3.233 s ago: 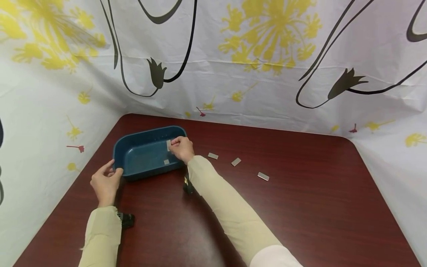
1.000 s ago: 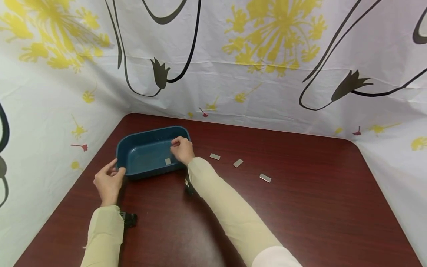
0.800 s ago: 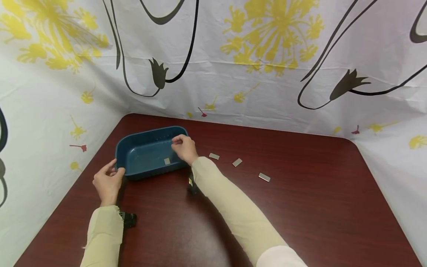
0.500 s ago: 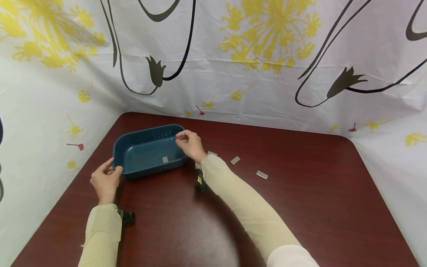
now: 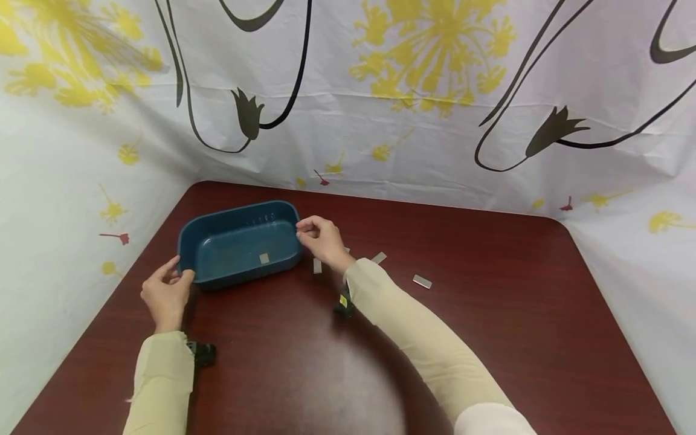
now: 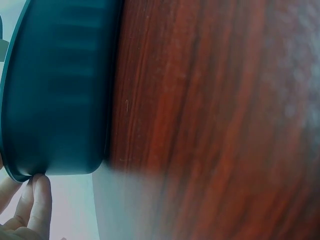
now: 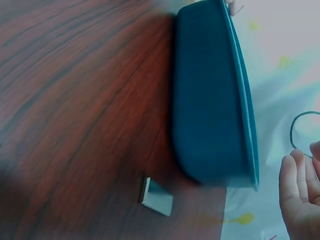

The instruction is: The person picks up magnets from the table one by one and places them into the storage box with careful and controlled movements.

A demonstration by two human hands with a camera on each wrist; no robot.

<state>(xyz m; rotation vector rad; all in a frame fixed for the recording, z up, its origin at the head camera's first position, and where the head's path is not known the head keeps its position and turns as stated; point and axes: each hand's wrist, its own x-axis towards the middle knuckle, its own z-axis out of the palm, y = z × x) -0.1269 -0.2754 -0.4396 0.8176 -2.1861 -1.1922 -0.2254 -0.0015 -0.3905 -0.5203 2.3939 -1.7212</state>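
Observation:
A blue plastic basin (image 5: 239, 279) stands at the table's left rear, with one small flat silvery plate (image 5: 264, 258) on its floor. My left hand (image 5: 167, 295) grips the basin's front left corner; fingertips (image 6: 41, 200) touch the outside below the rim. My right hand (image 5: 324, 244) is at the basin's right end, fingers and thumb close together. Whether anything is between them is hidden. In the right wrist view its fingers (image 7: 290, 182) show at the edge. Another silvery plate (image 5: 318, 266) lies on the table just left of that wrist.
More small silvery plates, one partly hidden behind the right hand (image 5: 347, 249), another by the sleeve (image 5: 379, 258) and one farther right (image 5: 422, 281), lie on the dark red table (image 5: 516, 314). A patterned white cloth (image 5: 337, 121) hangs behind and at the sides.
My right hand has moved rightward out of the basin to its right end. The plate at its fingertips in the oldest frame is out of sight. The left hand still grips the corner.

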